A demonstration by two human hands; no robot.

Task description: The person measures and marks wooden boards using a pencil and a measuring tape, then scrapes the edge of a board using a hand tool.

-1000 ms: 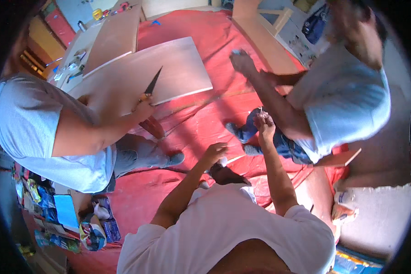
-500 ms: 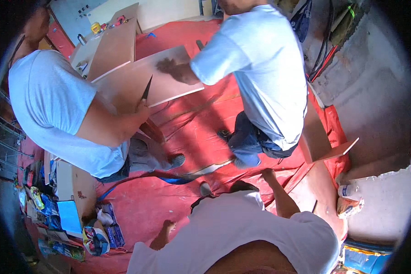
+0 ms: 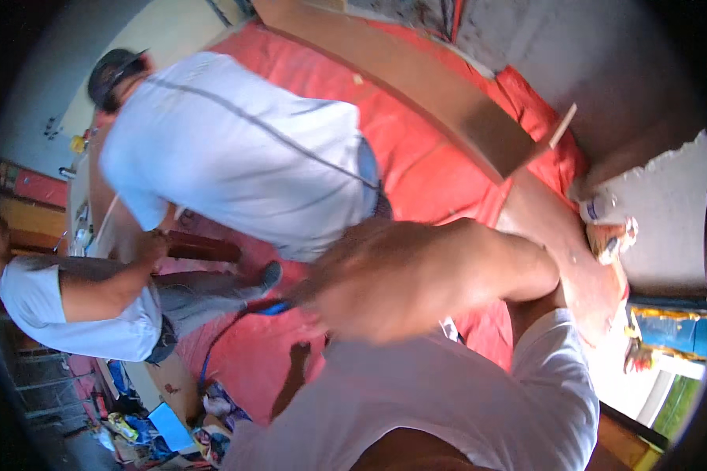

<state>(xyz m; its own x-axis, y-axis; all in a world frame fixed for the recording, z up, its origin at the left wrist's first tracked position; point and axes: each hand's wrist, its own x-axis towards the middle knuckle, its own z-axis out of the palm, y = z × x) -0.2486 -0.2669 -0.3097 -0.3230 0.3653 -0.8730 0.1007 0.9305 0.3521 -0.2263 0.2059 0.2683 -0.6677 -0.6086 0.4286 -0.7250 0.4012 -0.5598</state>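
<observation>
My right hand (image 3: 369,282) is raised in front of my chest, its forearm bent in from the right. Motion smears its fingers, and nothing held can be made out. Low at my left side, my left hand (image 3: 297,365) appears in shadow over the red sheet (image 3: 239,369); its fingers are indistinct. Just beyond my right hand, a co-worker in a pale shirt (image 3: 243,149) and dark cap bends toward the left. Another co-worker (image 3: 78,302) stands at the far left, a hand near a brown wooden piece (image 3: 204,247).
A long brown panel (image 3: 416,86) lies across the red sheet toward the back right, a shorter board at its end. A packet (image 3: 609,239) stands by the right wall. Bags and packages (image 3: 165,428) crowd the lower left, beside a pale blue flat piece (image 3: 170,426).
My view has swung to the right. My right hand has come up and inward across my chest. The nearer co-worker has gone from standing to bending over leftward.
</observation>
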